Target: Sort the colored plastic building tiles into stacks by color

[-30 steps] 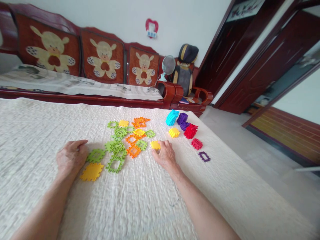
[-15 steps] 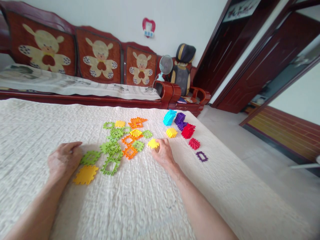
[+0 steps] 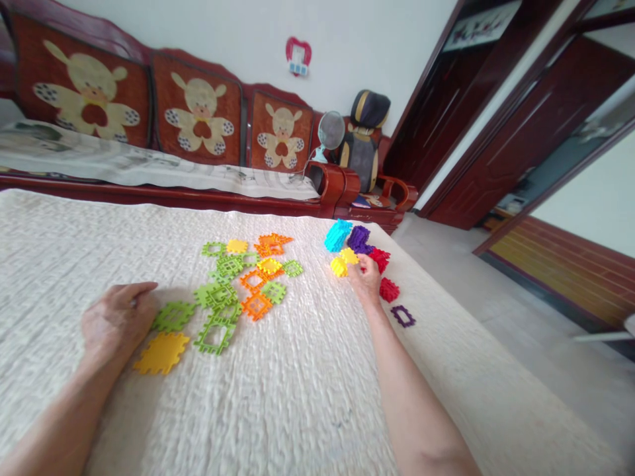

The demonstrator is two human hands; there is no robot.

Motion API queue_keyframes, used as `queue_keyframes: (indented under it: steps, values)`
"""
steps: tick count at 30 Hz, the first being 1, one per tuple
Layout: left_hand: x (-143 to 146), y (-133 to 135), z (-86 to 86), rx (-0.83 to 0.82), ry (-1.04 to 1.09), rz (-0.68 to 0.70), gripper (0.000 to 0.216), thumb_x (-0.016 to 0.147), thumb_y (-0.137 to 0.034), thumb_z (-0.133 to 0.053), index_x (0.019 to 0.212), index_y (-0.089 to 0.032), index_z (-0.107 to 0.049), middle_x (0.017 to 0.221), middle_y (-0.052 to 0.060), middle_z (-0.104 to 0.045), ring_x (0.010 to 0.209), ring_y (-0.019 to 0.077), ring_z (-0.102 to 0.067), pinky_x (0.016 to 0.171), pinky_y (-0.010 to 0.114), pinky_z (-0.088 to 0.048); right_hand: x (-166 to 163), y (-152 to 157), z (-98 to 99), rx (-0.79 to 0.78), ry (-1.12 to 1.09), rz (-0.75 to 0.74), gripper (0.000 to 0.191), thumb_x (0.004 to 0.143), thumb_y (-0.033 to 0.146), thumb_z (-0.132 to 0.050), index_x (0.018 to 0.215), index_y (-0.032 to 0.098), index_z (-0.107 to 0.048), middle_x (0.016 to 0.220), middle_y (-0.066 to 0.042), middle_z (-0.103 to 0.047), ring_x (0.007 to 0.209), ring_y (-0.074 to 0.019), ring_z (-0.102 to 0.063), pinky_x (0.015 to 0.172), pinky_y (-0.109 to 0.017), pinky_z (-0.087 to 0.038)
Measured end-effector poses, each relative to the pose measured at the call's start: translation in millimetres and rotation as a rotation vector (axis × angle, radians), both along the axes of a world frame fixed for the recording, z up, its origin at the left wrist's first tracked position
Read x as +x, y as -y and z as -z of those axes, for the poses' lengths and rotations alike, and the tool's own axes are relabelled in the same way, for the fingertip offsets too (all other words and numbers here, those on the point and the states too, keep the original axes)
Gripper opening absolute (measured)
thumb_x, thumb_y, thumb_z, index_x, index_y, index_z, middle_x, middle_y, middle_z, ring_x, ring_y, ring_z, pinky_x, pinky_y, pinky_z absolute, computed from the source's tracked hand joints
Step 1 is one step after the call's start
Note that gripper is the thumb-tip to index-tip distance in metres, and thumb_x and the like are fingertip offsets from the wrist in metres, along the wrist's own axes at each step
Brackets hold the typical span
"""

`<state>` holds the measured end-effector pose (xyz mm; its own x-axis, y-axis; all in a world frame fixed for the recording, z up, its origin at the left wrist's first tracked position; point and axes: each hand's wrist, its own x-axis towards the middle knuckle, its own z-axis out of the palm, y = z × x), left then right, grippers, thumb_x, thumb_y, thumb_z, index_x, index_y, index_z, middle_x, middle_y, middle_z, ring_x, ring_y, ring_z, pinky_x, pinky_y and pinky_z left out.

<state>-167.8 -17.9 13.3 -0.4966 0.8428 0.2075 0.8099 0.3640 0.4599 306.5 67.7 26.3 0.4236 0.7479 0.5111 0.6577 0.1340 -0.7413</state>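
Observation:
My right hand pinches a yellow interlocking tile at the back right of the table. That tile is over the small yellow tile stack; whether they touch is unclear. Beside it are a light-blue stack, a purple stack and red stacks, one partly behind my fingers. My left hand rests on the table, index finger stretched out, holding nothing. Nearest to it are a green tile and a large yellow tile.
Loose green tiles and orange tiles lie scattered and overlapping mid-table. A purple frame tile sits toward the right edge of the cream cloth. Behind the table stand a wooden sofa and a fan.
My right hand has carried the yellow tile right and away from me, from beside the scattered tiles to the yellow stack. My left hand stays nearly where it was.

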Motion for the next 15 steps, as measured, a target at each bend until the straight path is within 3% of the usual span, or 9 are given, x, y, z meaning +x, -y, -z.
queue_keyframes:
  steps: [8, 15]
  values:
    - [-6, -1, 8.5, 0.085, -0.027, 0.033, 0.049, 0.088, -0.036, -0.034, 0.106, -0.021, -0.078, 0.116, 0.005, -0.07, 0.114, 0.0297, -0.065, 0.092, 0.049, -0.05, 0, -5, 2.3, -0.087, -0.025, -0.008, 0.048, 0.069, 0.032, -0.064, 0.113, 0.013, -0.064, 0.118, -0.015, -0.069, 0.103, -0.0232, -0.063, 0.098, -0.036, -0.047]
    - [5, 2, -10.7, -0.065, -0.004, -0.021, 0.045, 0.088, -0.031, -0.04, 0.111, -0.018, -0.077, 0.128, 0.01, -0.067, 0.116, 0.0313, -0.064, 0.102, 0.048, -0.05, -4, -5, 4.2, -0.097, -0.026, -0.011, 0.051, 0.069, 0.036, -0.063, 0.114, 0.013, -0.064, 0.118, -0.016, -0.069, 0.104, -0.0235, -0.064, 0.097, -0.035, -0.049]
